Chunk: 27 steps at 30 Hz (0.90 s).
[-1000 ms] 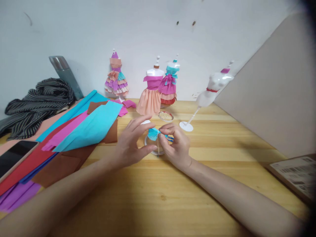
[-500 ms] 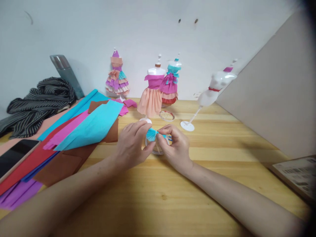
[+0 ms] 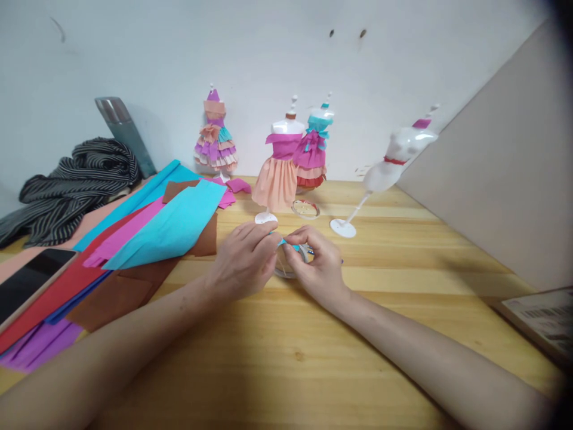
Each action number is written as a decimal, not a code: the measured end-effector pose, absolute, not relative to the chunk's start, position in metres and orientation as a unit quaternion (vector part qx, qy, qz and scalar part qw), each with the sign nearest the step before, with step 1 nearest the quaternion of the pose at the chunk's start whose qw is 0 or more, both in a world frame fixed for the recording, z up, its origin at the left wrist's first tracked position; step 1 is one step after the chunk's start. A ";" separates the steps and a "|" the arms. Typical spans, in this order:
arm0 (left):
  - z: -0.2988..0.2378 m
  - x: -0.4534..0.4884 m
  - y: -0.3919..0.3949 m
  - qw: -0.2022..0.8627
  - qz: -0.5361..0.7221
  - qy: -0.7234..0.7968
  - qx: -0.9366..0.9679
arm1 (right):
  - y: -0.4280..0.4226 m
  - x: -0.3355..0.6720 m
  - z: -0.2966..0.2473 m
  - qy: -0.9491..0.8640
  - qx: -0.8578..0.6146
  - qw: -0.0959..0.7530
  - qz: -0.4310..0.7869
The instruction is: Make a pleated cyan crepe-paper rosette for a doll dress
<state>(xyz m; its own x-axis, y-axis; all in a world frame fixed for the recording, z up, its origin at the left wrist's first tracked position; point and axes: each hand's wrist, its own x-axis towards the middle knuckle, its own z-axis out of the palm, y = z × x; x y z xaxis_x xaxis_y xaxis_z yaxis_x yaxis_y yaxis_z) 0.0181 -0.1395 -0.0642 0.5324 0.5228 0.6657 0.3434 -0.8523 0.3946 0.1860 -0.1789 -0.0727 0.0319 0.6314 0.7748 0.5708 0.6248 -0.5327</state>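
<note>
Between my hands is a small gathered piece of turquoise crepe paper (image 3: 282, 242), mostly hidden by fingers. My left hand (image 3: 246, 260) is closed over its left part. With thumb and forefinger, my right hand (image 3: 313, 260) pinches the paper's middle; a bit of turquoise shows behind the fingers. Beneath the hands, a clear round dish (image 3: 285, 275) sits on the table, partly covered. Just beyond stands a mini mannequin in a magenta and peach paper dress (image 3: 275, 179). A bare white mannequin (image 3: 378, 176) with a red waistband leans to the right.
Sheets of coloured crepe paper (image 3: 165, 224) and a phone (image 3: 33, 283) lie at left, by a striped cloth (image 3: 85, 185) and a bottle (image 3: 128, 134). Two more dressed mannequins (image 3: 215, 134) stand by the wall. A pin dish (image 3: 305, 209) lies behind my hands; a box (image 3: 539, 316) is at right.
My left hand's fingers have closed over the fanned turquoise paper, which was spread in view before. My right hand keeps its pinch. The whole view has shifted slightly.
</note>
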 end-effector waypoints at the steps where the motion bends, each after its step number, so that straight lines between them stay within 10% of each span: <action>1: -0.065 0.018 -0.139 0.079 0.420 0.235 0.873 | -0.179 0.186 -0.072 -0.694 -0.439 0.570 0.034; 27: -0.068 0.018 -0.133 0.094 0.498 0.127 0.853 | -0.181 0.177 -0.070 -0.551 -0.445 0.603 0.368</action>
<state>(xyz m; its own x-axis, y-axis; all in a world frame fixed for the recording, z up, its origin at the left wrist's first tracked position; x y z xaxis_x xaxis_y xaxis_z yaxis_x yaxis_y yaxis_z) 0.0180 -0.1331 -0.0684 0.4717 0.3108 0.8251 0.1231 -0.9499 0.2875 0.1766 -0.1814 -0.0704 0.1223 0.9334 0.3374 0.0470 0.3342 -0.9413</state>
